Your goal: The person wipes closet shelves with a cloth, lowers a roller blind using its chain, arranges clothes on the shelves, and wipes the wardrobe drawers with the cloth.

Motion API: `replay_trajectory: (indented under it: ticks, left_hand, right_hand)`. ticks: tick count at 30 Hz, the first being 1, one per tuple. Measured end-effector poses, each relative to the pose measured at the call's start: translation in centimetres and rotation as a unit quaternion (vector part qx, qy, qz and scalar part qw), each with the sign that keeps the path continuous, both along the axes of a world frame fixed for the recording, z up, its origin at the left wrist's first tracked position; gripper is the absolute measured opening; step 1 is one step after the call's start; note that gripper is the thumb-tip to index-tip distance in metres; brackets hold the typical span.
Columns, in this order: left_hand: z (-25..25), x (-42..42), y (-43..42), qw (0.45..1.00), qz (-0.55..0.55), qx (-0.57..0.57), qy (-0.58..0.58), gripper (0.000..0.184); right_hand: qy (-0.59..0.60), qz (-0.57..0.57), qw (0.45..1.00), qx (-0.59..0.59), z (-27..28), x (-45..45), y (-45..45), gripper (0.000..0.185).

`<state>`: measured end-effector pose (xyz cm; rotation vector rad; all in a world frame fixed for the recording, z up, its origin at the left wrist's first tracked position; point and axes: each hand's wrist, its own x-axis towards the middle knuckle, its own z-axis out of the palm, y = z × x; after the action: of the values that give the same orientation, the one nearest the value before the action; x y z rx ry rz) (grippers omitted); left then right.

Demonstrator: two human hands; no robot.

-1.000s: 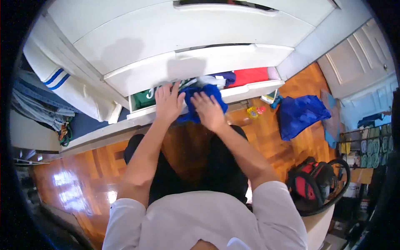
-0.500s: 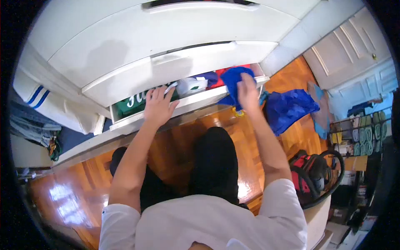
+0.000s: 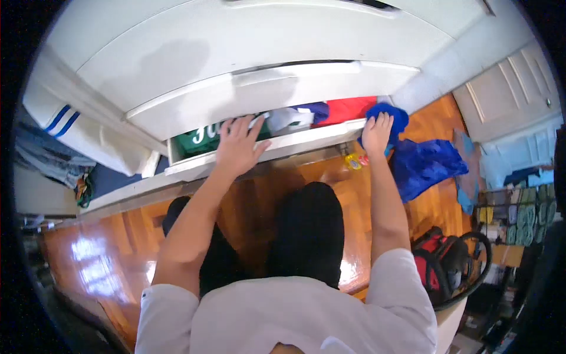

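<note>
My left hand (image 3: 237,144) reaches over the front of a pulled-out white drawer (image 3: 306,140), fingers spread on a green garment (image 3: 197,141) with white lettering. A small white bit shows near its index finger; I cannot make out what it is. My right hand (image 3: 377,134) is at the drawer's right end, fingers closed on a bunched blue cloth (image 3: 396,119) that hangs outside the drawer. Between the hands lie a white-and-grey garment (image 3: 290,120), a dark purple one (image 3: 318,111) and a red one (image 3: 352,108).
A larger blue cloth or bag (image 3: 427,165) lies on the wooden floor at right, near a red-and-black vacuum cleaner (image 3: 442,262) with a hose. A small yellow item (image 3: 354,161) sits below the drawer. Hanging clothes (image 3: 50,159) are at left, a stocked rack (image 3: 525,218) at far right.
My right hand has carried the blue cloth rightward, from over the drawer to beyond its right end, uncovering more red garment. My left hand stays on the green garment. The view has shifted slightly.
</note>
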<state>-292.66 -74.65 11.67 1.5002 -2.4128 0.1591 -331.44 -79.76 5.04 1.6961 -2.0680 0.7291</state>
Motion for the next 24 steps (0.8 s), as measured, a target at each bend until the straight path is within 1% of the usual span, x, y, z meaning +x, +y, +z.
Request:
replay_trajectory:
  ticks: [2,3,6,7,8,10,12,13,14,15,16,17,18,20,22,23,24]
  left_hand:
    - [-0.2,0.2,0.1,1.0,-0.008,-0.012,0.017,0.057]
    - [-0.2,0.5,0.2,0.999,-0.015,-0.003,0.032,0.059]
    - [0.2,1.0,0.3,0.998,-0.021,0.019,0.051,0.059]
    - [0.2,0.9,0.3,0.999,-0.007,0.014,0.031,0.061]
    - [0.1,0.9,0.1,0.999,-0.007,0.011,0.035,0.062]
    - [-0.3,0.8,0.0,0.999,-0.009,0.009,0.043,0.064]
    - [-0.4,0.5,-0.2,0.999,-0.004,-0.002,0.046,0.065]
    - [-0.4,0.4,-0.3,0.999,0.0,-0.006,0.045,0.066]
    - [-0.4,0.3,-0.3,0.999,-0.003,-0.002,0.045,0.067]
    - [-0.4,0.3,-0.2,0.999,0.0,0.0,0.044,0.069]
    - [-0.5,0.4,-0.2,0.999,0.006,0.002,0.041,0.07]
    - [-0.7,0.6,-0.3,0.999,-0.002,0.009,0.048,0.072]
    - [-0.7,0.7,-0.2,0.998,-0.006,-0.001,0.06,0.071]
    - [-0.6,0.8,-0.2,0.996,-0.016,-0.024,0.085,0.071]
    - [-0.3,1.0,-0.1,0.992,-0.036,-0.023,0.121,0.071]
    - [-0.1,1.1,0.0,0.989,-0.047,-0.021,0.14,0.07]
    - [0.0,1.3,0.2,0.981,-0.063,-0.024,0.184,0.065]
  right_hand:
    - [-0.013,0.066,0.998,0.005,0.9,4.5,2.1,0.044]
    - [-0.005,0.091,0.996,0.013,1.8,5.2,3.0,0.041]
    - [-0.044,0.142,0.987,0.053,2.9,0.4,2.6,0.041]
    - [-0.021,0.096,0.994,0.047,3.1,-1.3,1.8,0.041]
    - [-0.011,0.045,0.999,0.019,2.5,-2.6,1.0,0.04]
    - [0.045,0.018,0.997,-0.054,0.8,-3.1,-0.4,0.034]
    - [0.018,-0.008,1.0,-0.023,2.3,0.7,0.5,0.029]
    - [0.017,0.013,0.997,-0.068,1.8,2.8,0.9,0.024]
    - [0.01,0.014,0.996,-0.089,2.7,6.4,1.9,0.023]
    - [0.005,0.024,0.996,-0.09,2.0,8.9,2.4,0.025]
    - [0.02,0.037,0.997,-0.065,2.3,12.3,3.8,0.028]
    - [0.006,0.08,0.997,0.017,1.9,14.7,5.1,0.034]
    - [-0.049,0.126,0.991,-0.018,-0.6,16.8,5.9,0.037]
    - [-0.099,0.169,0.98,-0.038,0.1,21.1,7.8,0.038]
    - [-0.157,0.237,0.959,-0.006,1.2,24.9,8.6,0.033]
    - [-0.192,0.294,0.935,0.036,1.6,26.8,9.0,0.029]
    - [-0.412,0.332,0.849,0.016,2.1,29.5,10.0,0.02]
